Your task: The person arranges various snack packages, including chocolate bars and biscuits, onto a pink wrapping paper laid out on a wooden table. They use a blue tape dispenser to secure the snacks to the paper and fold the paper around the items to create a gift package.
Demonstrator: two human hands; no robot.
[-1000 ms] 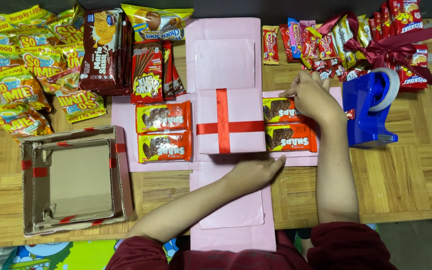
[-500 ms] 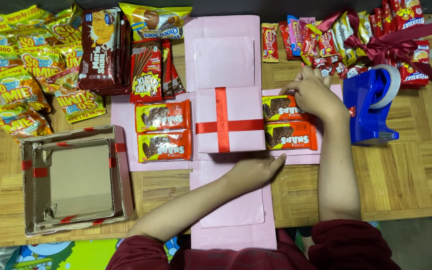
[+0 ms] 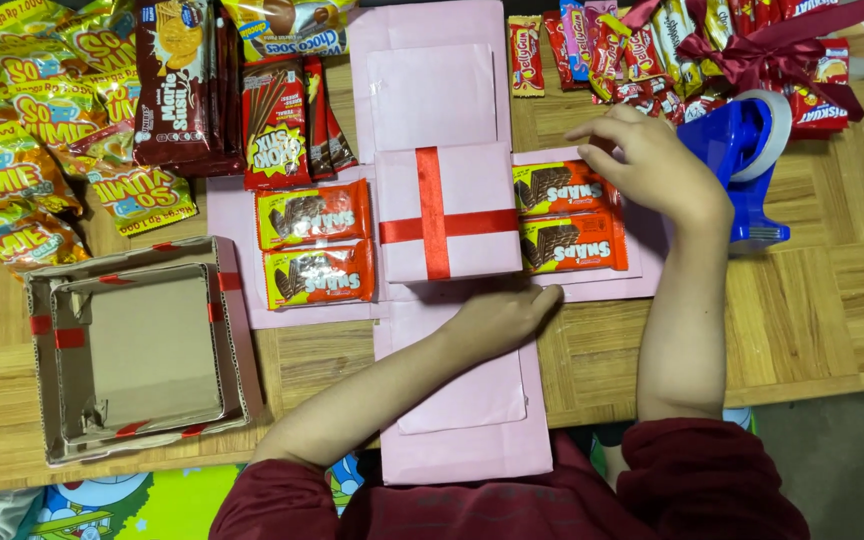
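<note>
Two orange rectangular foil snack packets (image 3: 572, 212) lie flat, stacked edge to edge on the right flap of an unfolded pink paper box (image 3: 457, 400), beside its red-ribboned centre.

dark red sleeves pushed up, bare forearms and hands (image 3: 497, 318).

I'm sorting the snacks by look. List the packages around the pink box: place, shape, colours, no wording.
Two orange wafer packs: left pink flap, flat rectangles, stacked.
Two orange wafer packs: right flap, under the right hand.
Yellow snack bags: far left, crinkled heap.
Dark red biscuit pack: top left, tall rectangle.
Red stick-biscuit pack: above the left flap.
Small red packs: top right, by a ribbon bow.
</note>
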